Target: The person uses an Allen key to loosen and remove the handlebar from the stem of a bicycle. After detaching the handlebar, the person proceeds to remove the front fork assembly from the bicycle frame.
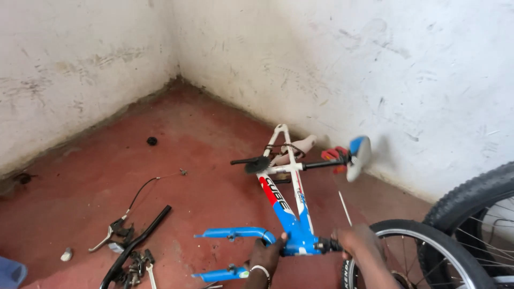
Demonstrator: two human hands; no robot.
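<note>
Both hands [267, 252] [357, 241] gripping bike frame [292, 217] (blue fork [235, 234] attached)

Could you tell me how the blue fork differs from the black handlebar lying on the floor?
The blue fork is joined to the bike frame, with the left hand at its crown; the black handlebar lies loose, touched by neither hand. The fork has two legs, the handlebar is a single bent bar. The fork is bright blue, the handlebar plain black. Both rest low over the red floor.
</note>
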